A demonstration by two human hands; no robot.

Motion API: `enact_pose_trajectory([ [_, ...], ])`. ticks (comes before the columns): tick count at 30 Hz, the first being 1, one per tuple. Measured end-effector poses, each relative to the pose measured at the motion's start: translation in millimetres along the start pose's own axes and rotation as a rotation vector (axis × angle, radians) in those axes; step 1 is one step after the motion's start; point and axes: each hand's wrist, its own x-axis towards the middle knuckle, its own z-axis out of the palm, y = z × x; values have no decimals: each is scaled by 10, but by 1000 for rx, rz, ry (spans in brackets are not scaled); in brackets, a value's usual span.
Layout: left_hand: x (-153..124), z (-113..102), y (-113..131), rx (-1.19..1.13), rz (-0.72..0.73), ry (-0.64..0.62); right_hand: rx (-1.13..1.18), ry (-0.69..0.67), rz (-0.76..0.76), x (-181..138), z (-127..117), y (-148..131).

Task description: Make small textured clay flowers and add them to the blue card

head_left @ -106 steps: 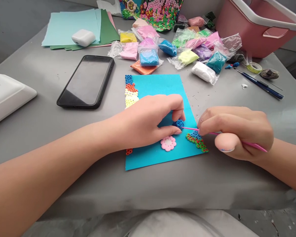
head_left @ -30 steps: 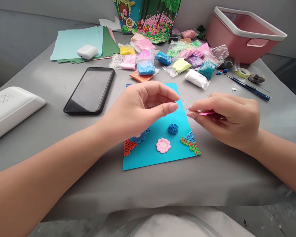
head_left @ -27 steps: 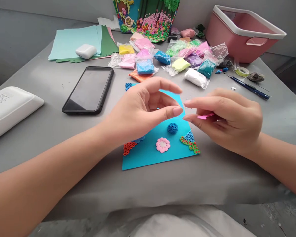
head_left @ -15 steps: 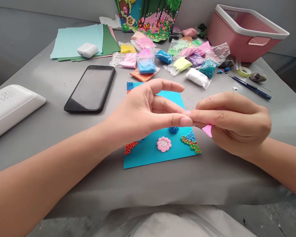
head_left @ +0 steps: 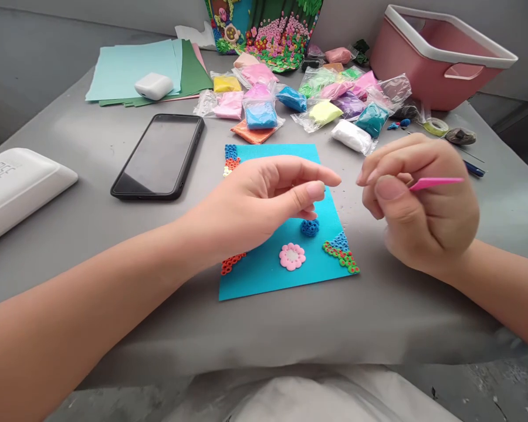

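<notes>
My right hand [head_left: 426, 205] is closed around a thin pink clay modelling tool [head_left: 437, 183]. The tool's flat tapered end sticks out past the thumb toward the right; its other end is hidden in the fingers. My left hand [head_left: 281, 196] hovers over the blue card [head_left: 264, 287], fingers loosely curved and thumb apart, with nothing visible in it. On the card lie a pink clay flower [head_left: 292, 257] with a pale centre and a blue clay cluster [head_left: 309, 227]. Small clay rings fill the card's corners, among them red-and-green ones [head_left: 345, 258]. My left hand covers part of the card.
Behind the card lie several bagged clays, including a white pack [head_left: 353, 136] and an orange one [head_left: 253, 133]. A phone [head_left: 158, 155], a white power bank [head_left: 22, 184] and paper sheets [head_left: 132, 64] are on the left. A pink bin [head_left: 416, 70] stands back right.
My right hand has drawn away from my left fingertips and turned, so more of the pink tool shows. My left index finger has lowered.
</notes>
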Motion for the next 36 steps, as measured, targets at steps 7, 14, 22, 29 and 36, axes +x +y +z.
enact_pose_trajectory([
  [7, 34, -50, 3, 73, -8, 140, -106, -154, -83, 7, -85, 47],
  [14, 72, -9, -3, 23, -110, 199, 50, -350, -94, -8, -163, 33],
  [22, 49, -96, -81, 29, 85, 108, -118, -289, -192, 31, -172, 22],
  [29, 58, -241, -186, 460, 224, -247, -58, -192, -134, 13, -164, 56],
  [36, 101, -256, -273, 524, 280, -321, -111, -221, -267, 20, -207, 46],
])
